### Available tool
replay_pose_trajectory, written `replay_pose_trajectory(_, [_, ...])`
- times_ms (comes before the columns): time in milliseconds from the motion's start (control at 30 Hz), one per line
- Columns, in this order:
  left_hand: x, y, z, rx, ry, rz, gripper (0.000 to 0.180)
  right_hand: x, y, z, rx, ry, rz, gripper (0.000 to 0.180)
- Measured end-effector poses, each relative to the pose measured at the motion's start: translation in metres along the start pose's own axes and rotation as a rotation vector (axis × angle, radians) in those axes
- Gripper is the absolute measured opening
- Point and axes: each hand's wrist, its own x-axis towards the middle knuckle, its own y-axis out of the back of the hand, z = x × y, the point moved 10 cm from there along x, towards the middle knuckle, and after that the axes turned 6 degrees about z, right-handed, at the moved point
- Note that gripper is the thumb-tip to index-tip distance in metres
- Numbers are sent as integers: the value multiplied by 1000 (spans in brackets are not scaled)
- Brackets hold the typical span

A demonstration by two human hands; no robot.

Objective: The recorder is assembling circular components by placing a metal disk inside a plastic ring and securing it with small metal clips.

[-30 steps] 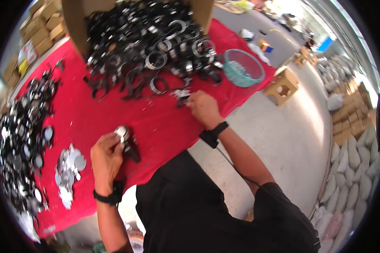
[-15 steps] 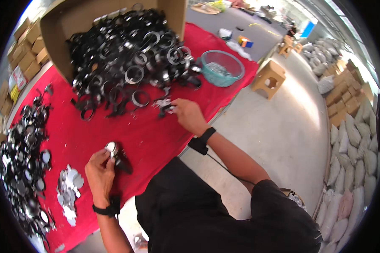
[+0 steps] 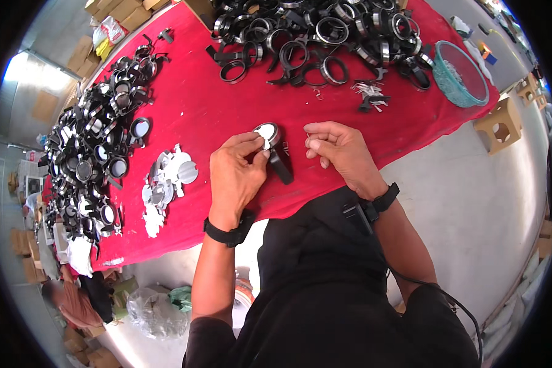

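My left hand [image 3: 234, 175] is closed on a round black part with a silver rim [image 3: 275, 134] and a straight black handle [image 3: 281, 167] slanting toward me. Its fingertips press on a pale disc [image 3: 265, 130] lying in the ring. To the right of this part, my right hand [image 3: 348, 158] hovers over the cloth, thumb and forefinger pinched together. Something thin seems to be between these fingertips, too small to name. A tiny metal clip [image 3: 286, 148] lies between the hands. Farther off, a little heap of small silvery pieces [image 3: 369, 93] rests beside a black part.
A large heap of black ringed parts [image 3: 331, 34] covers the far side of the red cloth [image 3: 190, 104]. Another heap [image 3: 89, 156] lies left, near loose pale discs [image 3: 172, 175]. A teal basket [image 3: 463, 92] stands far right, a stool [image 3: 498, 126] beyond the edge. Someone [image 3: 80, 303] is at lower left.
My right hand has come back from the heap of small silvery pieces to near the left hand. The left hand still holds the black ringed part. The whole view has shifted.
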Motion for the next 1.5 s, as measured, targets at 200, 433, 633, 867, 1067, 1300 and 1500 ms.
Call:
replay_pose_trajectory(200, [0,-1,-3,1,7,2,29,8,-24,6,-252,127,9,19])
replay_pose_trajectory(433, [0,-1,-1,-1,-2,-10,29,12,-42,-4,-382,313,29,18])
replay_pose_trajectory(633, [0,-1,0,9,-15,-9,28,17,-50,9,-315,217,-16,17])
replay_pose_trajectory(867, [1,-1,4,57,-42,-10,27,17,-53,-8,-403,370,-15,13])
replay_pose_trajectory(1067, [2,-1,7,69,-54,-14,27,34,-56,-19,-475,421,-94,12])
replay_pose_trajectory(1300, [2,-3,3,35,-24,-9,28,32,-54,22,-167,136,-44,14])
replay_pose_trajectory(1500, [1,0,5,4,-55,35,22,24,-48,21,-332,248,60,15])
